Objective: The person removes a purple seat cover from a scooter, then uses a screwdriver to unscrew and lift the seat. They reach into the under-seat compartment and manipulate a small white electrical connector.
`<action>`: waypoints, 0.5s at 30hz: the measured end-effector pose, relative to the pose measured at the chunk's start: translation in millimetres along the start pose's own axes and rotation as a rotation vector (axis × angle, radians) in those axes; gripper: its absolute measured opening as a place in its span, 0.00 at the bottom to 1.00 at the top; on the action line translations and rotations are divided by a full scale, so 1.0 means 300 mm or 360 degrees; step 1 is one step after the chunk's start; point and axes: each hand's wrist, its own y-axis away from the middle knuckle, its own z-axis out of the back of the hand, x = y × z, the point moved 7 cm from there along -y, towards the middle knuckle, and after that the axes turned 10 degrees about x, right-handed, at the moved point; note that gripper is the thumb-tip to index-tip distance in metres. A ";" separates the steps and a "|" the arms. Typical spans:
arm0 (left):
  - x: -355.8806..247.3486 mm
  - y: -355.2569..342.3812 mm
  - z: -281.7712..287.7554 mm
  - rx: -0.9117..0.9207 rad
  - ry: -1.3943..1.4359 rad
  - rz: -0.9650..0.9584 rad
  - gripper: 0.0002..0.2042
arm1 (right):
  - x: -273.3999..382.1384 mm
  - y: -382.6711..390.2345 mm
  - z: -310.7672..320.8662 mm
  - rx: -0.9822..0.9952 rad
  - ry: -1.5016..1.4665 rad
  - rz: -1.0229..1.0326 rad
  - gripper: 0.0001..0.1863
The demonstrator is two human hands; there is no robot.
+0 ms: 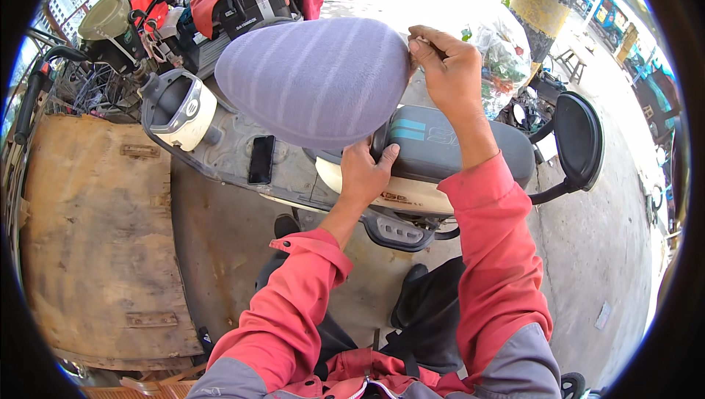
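Nearest, red sleeves [499, 237] with grey toward the elbows. Left hand [365, 176]: partly open, thumb out, at the lower right of the striped pad [316, 80]; fingers partly hidden, cannot tell what, if anything, in their grasp. Right hand [452, 72]: thumb and forefinger pinched on the pad's right edge (exact bit between fingertips too small to tell), knuckles bent. Pad lilac-grey, egg-shaped, just left of the dark saddle [470, 146] of a cream scooter [433, 201]. Long axis roughly left to right, along the scooter's length; narrower rounded end to the left, broader end toward both hands; paler stripes crosswise. Below, a dark phone [261, 160] flat on the footboard [305, 187]. Farther off, beyond the right hand, a clear plastic bag [503, 50], then a yellow-and-black pillar [547, 2]
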 end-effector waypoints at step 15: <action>0.026 -0.002 -0.002 0.0029 0.0024 0.0059 0.15 | 0.045 0.004 -0.011 -0.0192 0.0640 0.0175 0.14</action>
